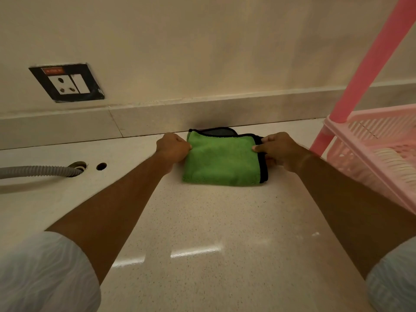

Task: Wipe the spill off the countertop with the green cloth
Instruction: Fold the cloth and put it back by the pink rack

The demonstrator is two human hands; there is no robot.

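A green cloth [221, 162] with a black hem lies folded on the pale speckled countertop [202, 221], close to the back wall. My left hand [172, 148] is closed on the cloth's left edge. My right hand [278, 149] pinches its right, black-hemmed edge between thumb and fingers. A grey underside of the cloth shows at its far edge. I see no distinct spill on the countertop; only light reflections near the front.
A pink plastic rack [371, 149] with a slanted pink post stands at the right, just beside my right hand. A grey corrugated hose [38, 171] enters a hole in the counter at the left, next to a smaller hole [101, 166]. A wall socket [67, 83] sits above.
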